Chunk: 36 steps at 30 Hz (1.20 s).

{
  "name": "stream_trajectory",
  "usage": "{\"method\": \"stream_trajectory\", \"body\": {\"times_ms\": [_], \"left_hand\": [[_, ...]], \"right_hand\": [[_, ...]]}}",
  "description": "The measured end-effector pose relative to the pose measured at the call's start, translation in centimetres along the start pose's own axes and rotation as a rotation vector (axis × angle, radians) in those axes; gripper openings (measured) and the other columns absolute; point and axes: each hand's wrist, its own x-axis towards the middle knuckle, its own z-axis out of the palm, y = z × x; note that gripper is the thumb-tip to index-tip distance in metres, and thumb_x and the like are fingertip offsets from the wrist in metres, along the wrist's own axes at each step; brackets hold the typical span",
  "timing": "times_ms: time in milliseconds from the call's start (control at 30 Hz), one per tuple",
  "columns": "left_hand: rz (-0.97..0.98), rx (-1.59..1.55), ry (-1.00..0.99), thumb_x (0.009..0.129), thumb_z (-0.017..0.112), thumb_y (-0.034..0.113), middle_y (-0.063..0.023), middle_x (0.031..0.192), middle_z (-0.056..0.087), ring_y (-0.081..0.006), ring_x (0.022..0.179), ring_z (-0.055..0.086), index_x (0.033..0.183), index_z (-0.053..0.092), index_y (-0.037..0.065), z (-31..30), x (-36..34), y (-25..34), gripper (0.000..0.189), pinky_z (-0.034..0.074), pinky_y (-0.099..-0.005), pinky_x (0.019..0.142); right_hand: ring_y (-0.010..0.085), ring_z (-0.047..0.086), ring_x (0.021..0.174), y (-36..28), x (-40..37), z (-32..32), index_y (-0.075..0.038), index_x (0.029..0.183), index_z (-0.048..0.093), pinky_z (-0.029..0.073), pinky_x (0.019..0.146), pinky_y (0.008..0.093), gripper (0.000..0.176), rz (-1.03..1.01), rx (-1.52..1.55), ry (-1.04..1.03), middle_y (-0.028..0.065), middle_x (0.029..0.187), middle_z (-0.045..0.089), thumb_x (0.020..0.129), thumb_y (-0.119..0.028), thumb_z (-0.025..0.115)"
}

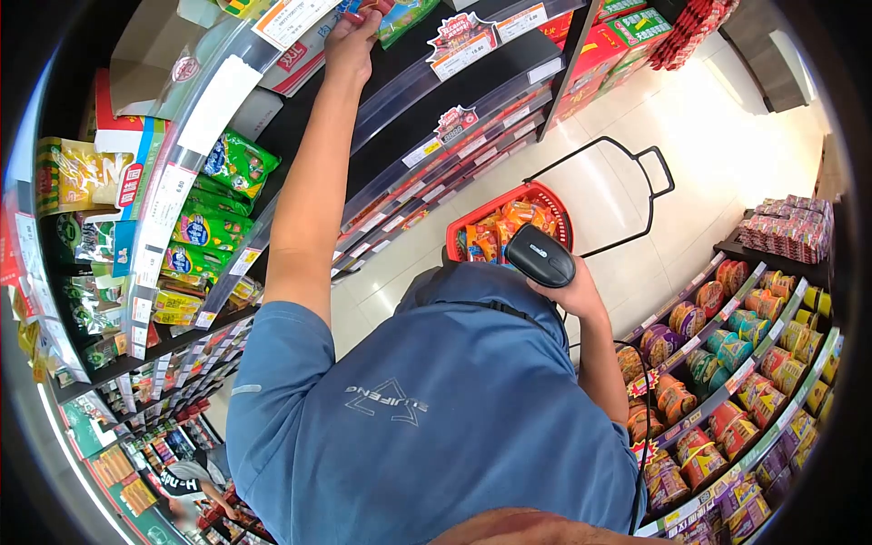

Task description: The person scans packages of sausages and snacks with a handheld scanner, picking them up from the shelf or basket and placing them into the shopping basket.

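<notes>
My left hand [352, 44] is raised to the upper shelf at the top of the view. Its fingers are closed at the edge of colourful packets, beside a green packet [405, 20]; which packet they grip is hard to make out. Low in front of my body, my right hand [570, 289] is wrapped round a black handheld scanner [540, 257]. Just beyond the scanner, on the floor, stands a red basket [563, 207] with a long black handle, holding orange packets [513, 222].
Shelves with price labels [463, 56] and green packets [204, 222] run along the left. Cup noodles [708, 368] fill the shelves at the right. A black cable [648, 391] hangs by my right arm. Another person [186, 480] is at the lower left.
</notes>
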Motion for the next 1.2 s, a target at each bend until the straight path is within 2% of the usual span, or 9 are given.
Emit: {"method": "stream_trajectory", "body": {"times_ms": [200,333,500,600,833,900,1067,1167,1200], "left_hand": [[0.045,0.038,-0.013,0.086,0.072,0.004,-0.0023,0.111,0.066,-0.0139,0.106,0.061,0.111,0.062,0.007,0.5,0.1,0.0,0.027,0.044,-0.0336,0.097],[0.090,0.072,-0.020,0.085,0.072,0.002,-0.0040,0.111,0.066,-0.0147,0.104,0.062,0.112,0.062,0.006,-1.6,2.5,-1.7,0.029,0.046,-0.0315,0.094],[0.165,0.145,0.084,0.082,0.075,-0.001,-0.0082,0.112,0.067,-0.0149,0.101,0.063,0.113,0.061,-0.001,-1.7,2.9,-2.8,0.033,0.047,-0.0264,0.092],[0.151,0.234,0.132,0.082,0.075,0.000,-0.0090,0.111,0.067,-0.0146,0.101,0.063,0.112,0.061,-0.003,-2.0,3.4,-2.9,0.034,0.046,-0.0258,0.092],[0.128,0.298,0.125,0.081,0.078,0.006,-0.0070,0.105,0.067,-0.0138,0.097,0.063,0.108,0.063,-0.002,-2.2,3.6,-2.5,0.032,0.046,-0.0250,0.089],[0.113,0.347,0.133,0.080,0.079,0.008,-0.0067,0.104,0.067,-0.0133,0.096,0.063,0.107,0.063,-0.002,-2.4,3.5,-2.3,0.033,0.046,-0.0248,0.088],[0.091,0.497,0.153,0.078,0.082,0.012,-0.0052,0.102,0.068,-0.0118,0.093,0.062,0.105,0.065,-0.001,-2.6,2.5,-1.6,0.034,0.046,-0.0243,0.085],[0.065,0.609,0.144,0.085,0.076,0.013,-0.0060,0.104,0.067,-0.0132,0.093,0.063,0.108,0.063,-0.001,-2.2,1.7,-1.4,0.030,0.048,-0.0272,0.085],[0.063,0.581,0.178,0.084,0.075,0.009,-0.0027,0.092,0.066,-0.0110,0.080,0.059,0.099,0.064,0.001,-1.0,1.1,-1.1,0.020,0.045,-0.0255,0.073]], "right_hand": [[0.0160,0.064,0.098,-0.4,0.3,-0.1,0.003,0.123,0.059,0.049,0.091,0.0314,0.059,0.005,-0.029,-0.003,0.0115,0.109,0.069,0.070,-0.011,0.082],[0.0166,0.065,0.098,0.1,0.5,-0.4,0.003,0.122,0.059,0.049,0.090,0.0316,0.059,-0.029,-0.065,0.006,0.0127,0.108,0.069,0.070,-0.011,0.082],[0.0170,0.066,0.094,0.4,0.5,-0.5,0.002,0.121,0.059,0.049,0.088,0.0315,0.057,-0.042,-0.073,0.036,0.0121,0.104,0.070,0.070,-0.012,0.082],[0.0130,0.062,0.097,-0.2,0.6,-0.6,0.003,0.123,0.058,0.048,0.090,0.0289,0.059,-0.012,-0.041,0.009,0.0083,0.108,0.068,0.070,-0.008,0.082],[0.0139,0.062,0.098,1.4,1.2,-1.0,0.003,0.123,0.058,0.048,0.091,0.0297,0.059,-0.014,-0.069,-0.012,0.0085,0.109,0.068,0.070,-0.009,0.083],[0.0184,0.067,0.089,1.6,1.4,-1.1,0.001,0.117,0.062,0.051,0.085,0.0326,0.054,-0.069,-0.098,0.024,0.0127,0.099,0.071,0.069,-0.014,0.082],[0.0201,0.067,0.089,1.9,1.6,-1.6,0.001,0.117,0.062,0.051,0.085,0.0332,0.055,-0.080,-0.096,0.015,0.0132,0.100,0.071,0.069,-0.015,0.082],[0.0204,0.068,0.090,2.3,1.7,-1.8,0.001,0.117,0.062,0.051,0.085,0.0333,0.055,-0.071,-0.086,0.004,0.0133,0.100,0.071,0.069,-0.015,0.082],[0.0205,0.068,0.090,2.4,1.8,-1.9,0.001,0.117,0.062,0.051,0.085,0.0333,0.055,-0.074,-0.089,0.004,0.0133,0.099,0.071,0.069,-0.015,0.082]]}}
